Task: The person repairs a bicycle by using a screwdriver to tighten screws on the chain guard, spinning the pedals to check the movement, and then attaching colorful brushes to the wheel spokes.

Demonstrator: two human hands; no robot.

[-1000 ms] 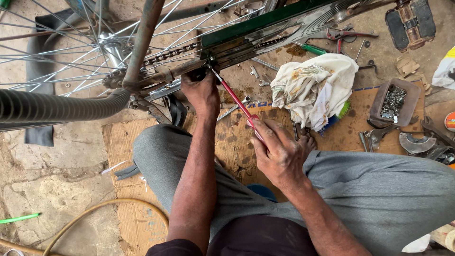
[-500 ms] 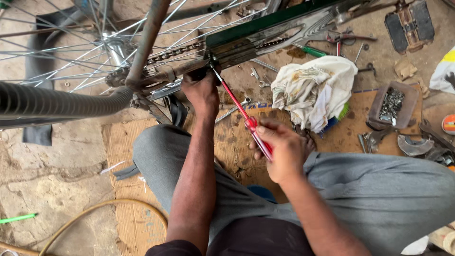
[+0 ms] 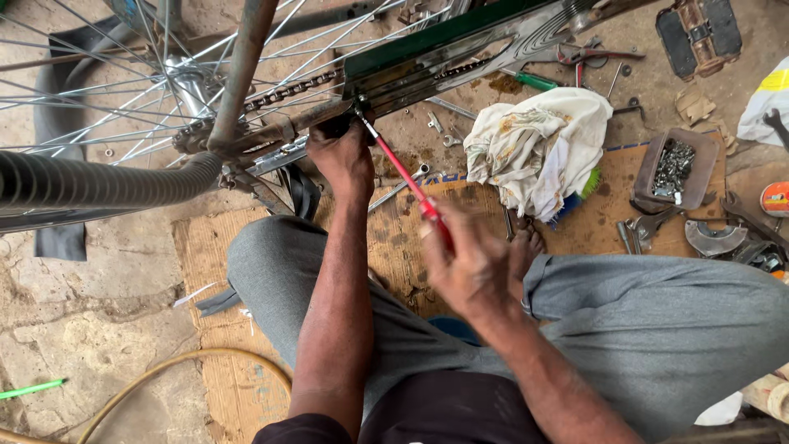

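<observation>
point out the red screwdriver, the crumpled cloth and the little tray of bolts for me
red screwdriver [image 3: 404, 174], head view, on the middle of its red shaft.
crumpled cloth [image 3: 538, 148], head view, on its bunched middle.
tray of bolts [image 3: 653, 168], head view, on its left wall.

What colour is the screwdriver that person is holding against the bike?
Red: the screwdriver has a red shaft and handle, seen in the head view, gripped by the right hand.

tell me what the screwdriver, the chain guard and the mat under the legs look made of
Screwdriver: red shaft, likely coated or painted metal; the right hand hides the handle. Chain guard: green painted sheet metal by its glossy, thin, pressed look. Mat: brown corrugated cardboard, matte and stained, torn at the edges.
</observation>
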